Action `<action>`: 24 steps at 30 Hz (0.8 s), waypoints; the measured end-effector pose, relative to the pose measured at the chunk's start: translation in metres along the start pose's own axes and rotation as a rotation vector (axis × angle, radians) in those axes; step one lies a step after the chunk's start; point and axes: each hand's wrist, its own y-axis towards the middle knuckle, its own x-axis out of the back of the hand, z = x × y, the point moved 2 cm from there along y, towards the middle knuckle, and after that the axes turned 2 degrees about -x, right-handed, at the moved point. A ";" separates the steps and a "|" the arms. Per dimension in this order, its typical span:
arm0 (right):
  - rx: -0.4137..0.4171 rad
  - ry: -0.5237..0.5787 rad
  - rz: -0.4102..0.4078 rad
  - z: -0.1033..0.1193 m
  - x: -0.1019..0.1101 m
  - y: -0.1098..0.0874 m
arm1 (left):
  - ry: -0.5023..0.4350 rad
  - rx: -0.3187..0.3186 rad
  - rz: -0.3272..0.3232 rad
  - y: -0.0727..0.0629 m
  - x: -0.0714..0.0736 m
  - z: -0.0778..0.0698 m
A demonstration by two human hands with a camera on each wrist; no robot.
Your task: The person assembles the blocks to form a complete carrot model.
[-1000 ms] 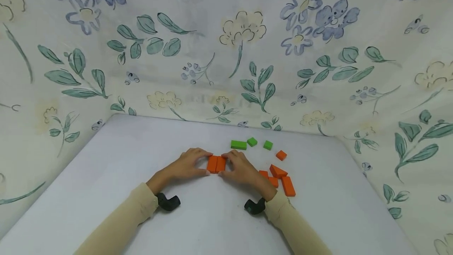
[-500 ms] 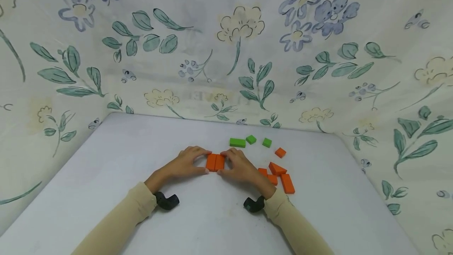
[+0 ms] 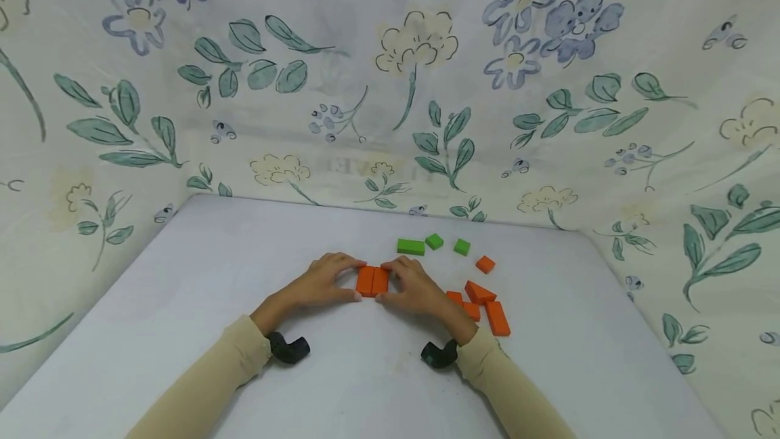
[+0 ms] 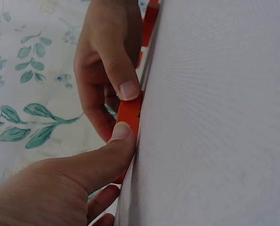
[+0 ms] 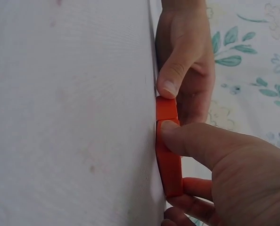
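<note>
On the table (image 3: 365, 385), the left block (image 3: 365, 281) is pinched between thumb and fingers by the left hand (image 3: 319, 283); the right block (image 3: 380, 282), laid flush beside it, is pinched likewise by the right hand (image 3: 417, 290); the pair could be skewed by uneven pressing; the loose orange blocks (image 3: 497, 318) could be knocked if the right wrist were swung outward; the pair's near ends are shown closely from the right wrist, the full spread of green blocks (image 3: 411, 247) only from the head
</note>
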 end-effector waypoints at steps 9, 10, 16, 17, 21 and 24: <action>-0.004 0.012 0.014 0.001 0.002 -0.002 | 0.003 -0.009 -0.005 0.000 0.000 -0.002; -0.004 0.006 0.016 0.002 0.002 -0.002 | 0.001 -0.011 -0.007 0.000 0.001 -0.002; -0.011 -0.028 0.034 0.003 0.002 -0.003 | 0.000 -0.014 -0.011 0.001 0.000 0.002; -0.014 -0.029 0.037 0.003 0.002 -0.003 | -0.002 -0.013 -0.008 0.001 -0.001 0.003; -0.054 -0.029 0.068 0.004 0.004 -0.005 | -0.017 0.013 0.005 0.001 -0.003 0.006; -0.074 -0.047 0.102 0.006 0.014 -0.013 | -0.029 0.021 0.005 0.004 -0.002 0.007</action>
